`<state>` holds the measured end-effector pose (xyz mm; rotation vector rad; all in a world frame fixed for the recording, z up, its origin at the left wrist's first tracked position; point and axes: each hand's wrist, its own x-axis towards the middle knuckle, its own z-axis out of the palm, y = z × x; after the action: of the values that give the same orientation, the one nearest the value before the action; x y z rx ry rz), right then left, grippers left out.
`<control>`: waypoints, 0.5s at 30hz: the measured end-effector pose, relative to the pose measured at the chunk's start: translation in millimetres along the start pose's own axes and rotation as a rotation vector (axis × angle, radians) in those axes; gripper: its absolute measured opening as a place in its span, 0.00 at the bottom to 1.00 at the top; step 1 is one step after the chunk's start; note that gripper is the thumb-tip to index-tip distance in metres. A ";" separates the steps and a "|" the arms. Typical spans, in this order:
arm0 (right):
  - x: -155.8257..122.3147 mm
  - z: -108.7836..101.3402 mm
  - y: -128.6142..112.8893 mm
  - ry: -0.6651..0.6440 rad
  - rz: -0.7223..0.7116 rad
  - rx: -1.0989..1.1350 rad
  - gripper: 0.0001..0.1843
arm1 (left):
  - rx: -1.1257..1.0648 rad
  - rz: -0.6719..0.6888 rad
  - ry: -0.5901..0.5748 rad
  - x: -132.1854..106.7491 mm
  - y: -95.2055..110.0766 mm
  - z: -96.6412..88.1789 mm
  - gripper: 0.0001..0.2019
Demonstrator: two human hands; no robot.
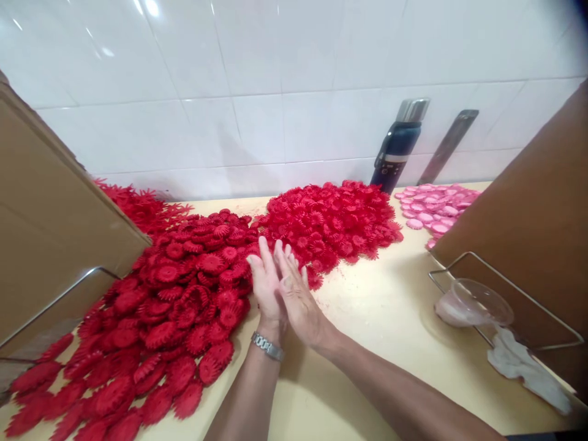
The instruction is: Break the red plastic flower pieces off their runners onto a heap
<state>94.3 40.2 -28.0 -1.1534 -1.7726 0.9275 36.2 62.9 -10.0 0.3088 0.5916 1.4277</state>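
Left hand (pixel 267 288) and right hand (pixel 301 303) meet palm to palm, fingers outstretched — red scalloped discs (pixel 160 334) heaped at nine o'clock, a dark blue flask (pixel 397 147) at one.

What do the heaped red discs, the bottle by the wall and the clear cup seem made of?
Red discs: perhaps felt, paper or foam; matte, with cut, fringed edges.
Bottle: probably painted metal, dark blue; its cap looks like polished steel from its bright reflections.
Cup: likely thin plastic, glossy and see-through.
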 end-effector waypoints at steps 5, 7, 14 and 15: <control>38.8 -16.6 7.2 0.113 0.062 -0.010 0.31 | 0.047 0.115 -0.187 -6.8 -13.6 7.3 0.29; 50.0 -22.2 10.5 0.156 0.075 -0.008 0.31 | 0.063 0.118 -0.233 -7.3 -15.8 8.0 0.30; 8.9 -2.4 -0.6 0.009 -0.087 -0.037 0.30 | 0.007 0.049 -0.046 2.4 0.3 -3.6 0.28; 8.0 -1.2 -1.3 0.011 -0.065 -0.033 0.30 | 0.003 0.044 -0.041 2.6 0.0 -3.7 0.28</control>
<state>92.9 47.5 -24.6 -1.1128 -1.8119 0.8551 34.1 64.9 -13.5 0.3551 0.5563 1.4596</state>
